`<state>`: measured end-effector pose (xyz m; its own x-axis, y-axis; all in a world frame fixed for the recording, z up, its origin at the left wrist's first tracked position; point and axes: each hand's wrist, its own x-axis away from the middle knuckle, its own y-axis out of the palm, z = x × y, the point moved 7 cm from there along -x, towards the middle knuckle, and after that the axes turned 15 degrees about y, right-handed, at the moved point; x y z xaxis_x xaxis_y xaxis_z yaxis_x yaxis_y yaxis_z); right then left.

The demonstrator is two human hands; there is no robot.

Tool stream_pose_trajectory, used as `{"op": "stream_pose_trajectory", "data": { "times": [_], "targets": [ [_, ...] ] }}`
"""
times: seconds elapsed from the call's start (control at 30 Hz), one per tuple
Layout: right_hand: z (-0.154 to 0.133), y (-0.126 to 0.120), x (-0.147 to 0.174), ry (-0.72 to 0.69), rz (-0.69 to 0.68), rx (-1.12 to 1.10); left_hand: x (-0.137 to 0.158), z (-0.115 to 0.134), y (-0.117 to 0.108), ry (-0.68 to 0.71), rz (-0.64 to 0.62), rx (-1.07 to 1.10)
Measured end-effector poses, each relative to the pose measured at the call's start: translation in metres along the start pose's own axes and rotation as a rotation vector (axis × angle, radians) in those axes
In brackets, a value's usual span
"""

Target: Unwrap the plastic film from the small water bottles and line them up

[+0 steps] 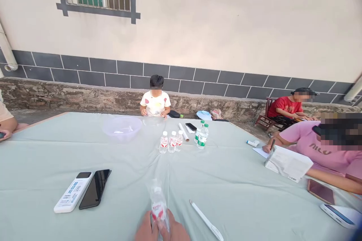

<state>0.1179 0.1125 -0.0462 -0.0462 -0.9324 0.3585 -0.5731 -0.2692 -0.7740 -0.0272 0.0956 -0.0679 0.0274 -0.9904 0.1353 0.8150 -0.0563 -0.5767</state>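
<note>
A small clear water bottle (pixel 158 211) with a red and white label stands between my hands at the near edge of the table. A loose sheet of clear plastic film surrounds it and sticks up above its white cap. My left hand (pixel 146 228) is closed on the bottle's left side. From the right, my right hand (pixel 177 229) grips the same bottle, its fingers pressed to the lower part. The bottle's base is hidden by the hands. A white pen (pixel 206 220) lies just right of my right hand.
A white power bank (pixel 72 192) and a black phone (pixel 95 189) lie left. Several bottles, including a green-labelled one (pixel 202 137), stand mid-table near a film roll (pixel 183 131) and a purple basin (pixel 122 127). A person at right writes beside a white box (pixel 289 163); others sit around.
</note>
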Motion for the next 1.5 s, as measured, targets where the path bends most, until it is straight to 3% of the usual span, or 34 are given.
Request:
{"op": "stream_pose_trajectory", "data": {
  "times": [0.07, 0.17, 0.23, 0.3, 0.4, 0.57, 0.67, 0.77, 0.83, 0.93, 1.1, 1.13, 1.23, 1.3, 1.4, 1.5],
  "targets": [
    [0.014, -0.035, 0.003, 0.039, 0.094, 0.089, 0.001, 0.013, 0.004, -0.023, -0.046, -0.021],
    [0.053, -0.093, -0.001, 0.120, 0.375, 0.245, 0.011, 0.023, 0.003, -0.042, -0.052, -0.023],
    [0.083, -0.109, -0.008, 0.198, 0.409, 0.337, 0.016, 0.025, 0.002, -0.034, -0.054, -0.020],
    [0.098, -0.107, -0.011, 0.186, 0.363, 0.372, 0.018, 0.025, 0.000, -0.026, -0.049, -0.041],
    [0.091, -0.096, -0.007, 0.141, 0.279, 0.237, 0.018, 0.022, -0.003, -0.024, -0.042, -0.074],
    [0.029, -0.074, -0.013, 0.202, -0.007, -0.209, 0.018, 0.019, -0.007, -0.008, -0.035, -0.079],
    [-0.013, -0.068, -0.030, 0.213, -0.054, -0.273, 0.018, 0.019, -0.008, -0.008, -0.019, -0.071],
    [-0.034, -0.064, -0.037, 0.237, -0.068, -0.316, 0.018, 0.019, -0.009, -0.007, 0.010, -0.068],
    [-0.029, -0.059, -0.026, 0.244, -0.080, -0.324, 0.018, 0.019, -0.010, 0.001, 0.028, -0.060],
    [0.003, -0.046, 0.014, 0.217, -0.123, -0.325, 0.017, 0.015, -0.012, 0.013, 0.045, -0.041],
    [0.060, -0.039, 0.078, 0.039, -0.297, -0.240, 0.016, 0.006, -0.012, -0.018, 0.046, -0.008],
    [0.070, -0.047, 0.076, 0.043, -0.241, -0.206, 0.016, 0.005, -0.011, -0.026, 0.043, -0.007],
    [0.092, -0.090, 0.048, 0.135, 0.141, -0.039, 0.019, 0.007, -0.013, -0.032, 0.044, -0.025],
    [0.096, -0.109, 0.027, 0.186, 0.309, 0.135, 0.021, 0.012, -0.014, -0.023, 0.045, -0.040],
    [0.087, -0.108, 0.011, 0.236, 0.375, 0.337, 0.024, 0.018, -0.016, -0.008, 0.033, -0.051],
    [0.047, -0.085, 0.019, 0.113, 0.417, 0.247, 0.025, 0.023, -0.014, -0.002, 0.018, -0.063]
  ]
}}
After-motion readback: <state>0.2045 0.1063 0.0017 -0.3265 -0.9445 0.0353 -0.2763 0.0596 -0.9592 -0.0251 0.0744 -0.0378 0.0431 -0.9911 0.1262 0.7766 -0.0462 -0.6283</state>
